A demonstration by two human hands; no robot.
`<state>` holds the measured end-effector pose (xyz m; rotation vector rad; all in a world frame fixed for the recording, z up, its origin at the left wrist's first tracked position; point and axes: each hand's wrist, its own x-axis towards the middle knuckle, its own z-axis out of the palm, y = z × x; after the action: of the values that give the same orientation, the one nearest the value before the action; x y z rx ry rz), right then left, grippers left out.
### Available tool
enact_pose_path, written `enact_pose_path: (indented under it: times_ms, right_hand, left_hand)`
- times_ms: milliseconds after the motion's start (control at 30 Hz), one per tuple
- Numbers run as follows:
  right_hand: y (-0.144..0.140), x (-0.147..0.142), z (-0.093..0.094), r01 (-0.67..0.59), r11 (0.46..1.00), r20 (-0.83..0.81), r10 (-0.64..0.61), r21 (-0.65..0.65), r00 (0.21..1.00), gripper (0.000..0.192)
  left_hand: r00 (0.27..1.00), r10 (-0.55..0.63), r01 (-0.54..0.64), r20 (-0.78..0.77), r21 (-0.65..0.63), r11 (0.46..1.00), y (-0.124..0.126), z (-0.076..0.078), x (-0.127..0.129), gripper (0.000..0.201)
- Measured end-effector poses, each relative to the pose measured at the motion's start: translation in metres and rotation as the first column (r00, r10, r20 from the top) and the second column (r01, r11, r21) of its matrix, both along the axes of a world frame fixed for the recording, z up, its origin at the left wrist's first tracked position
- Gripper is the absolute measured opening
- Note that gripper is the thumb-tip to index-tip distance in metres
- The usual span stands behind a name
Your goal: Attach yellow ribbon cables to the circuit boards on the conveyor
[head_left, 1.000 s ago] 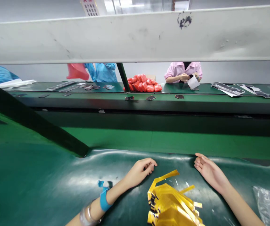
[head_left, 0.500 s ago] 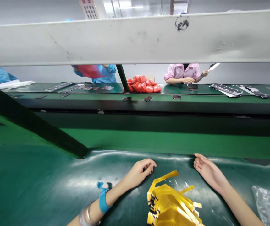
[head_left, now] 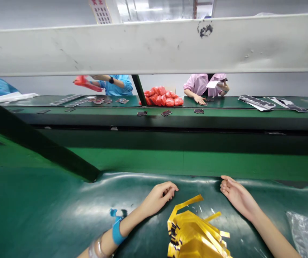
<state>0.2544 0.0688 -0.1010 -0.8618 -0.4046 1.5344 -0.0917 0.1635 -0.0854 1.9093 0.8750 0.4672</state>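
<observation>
My left hand [head_left: 160, 196] rests on the dark green mat [head_left: 70, 215], its fingers loosely bent with a gap to the thumb. Nothing shows in it. A blue band [head_left: 118, 231] and a clear bracelet [head_left: 98, 248] circle that wrist. My right hand [head_left: 236, 195] lies on its side near the mat's far edge, open, the index finger stretched and the others half curled, with no thing in the palm. Between my forearms sits a bundle of shiny gold film strips [head_left: 194, 233] with dark marks along its left side; neither hand touches it.
Clear plastic [head_left: 307, 233] lies at the right. A green belt [head_left: 143, 159] runs beyond the mat. A slanted dark post [head_left: 48, 143] and a white beam [head_left: 143, 48] cross the view. Opposite, co-workers handle sheets beside red packets [head_left: 161, 96]; small dark pieces [head_left: 166, 113] lie before them.
My hands keep their place. Across the belt, one co-worker's red bag has moved left, and the co-worker in pink has lowered a hand to the table and drawn the sheet inward.
</observation>
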Motion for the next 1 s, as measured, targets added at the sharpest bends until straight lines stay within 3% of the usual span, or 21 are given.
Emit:
enact_pose_path:
  times_ms: [1000]
  right_hand:
    - [-0.0006,0.0007,-0.0025,0.000,1.000,0.004,0.000,0.005,1.000,0.023]
  left_hand:
    - [1.000,0.001,-0.001,-0.005,0.003,1.000,-0.0004,0.0010,0.0004,0.026]
